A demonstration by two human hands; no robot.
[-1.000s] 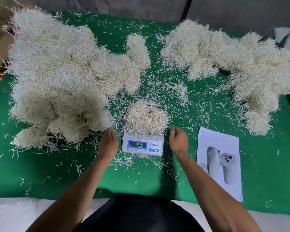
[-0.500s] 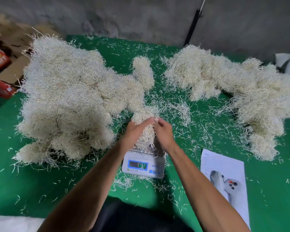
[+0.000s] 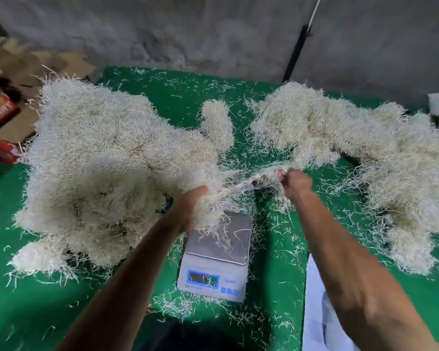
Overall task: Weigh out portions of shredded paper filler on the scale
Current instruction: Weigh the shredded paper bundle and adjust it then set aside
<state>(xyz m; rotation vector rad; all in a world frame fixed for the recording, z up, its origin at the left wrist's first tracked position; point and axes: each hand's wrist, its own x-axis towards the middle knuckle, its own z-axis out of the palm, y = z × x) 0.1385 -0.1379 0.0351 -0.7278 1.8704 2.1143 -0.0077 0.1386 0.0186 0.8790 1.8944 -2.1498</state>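
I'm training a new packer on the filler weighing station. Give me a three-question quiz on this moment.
1. True or false: a full portion of filler sits on the scale pan.
2. Which hand holds the clump of filler above the pan? A) left hand B) right hand
3. Fill in: the sheet of paper lies to the ____ of the scale.

Key
1. False: only a few loose shreds lie on the pan.
2. A. The right hand pinches blurred strands or a clear wrapper stretched between the hands; which one cannot be told.
3. right
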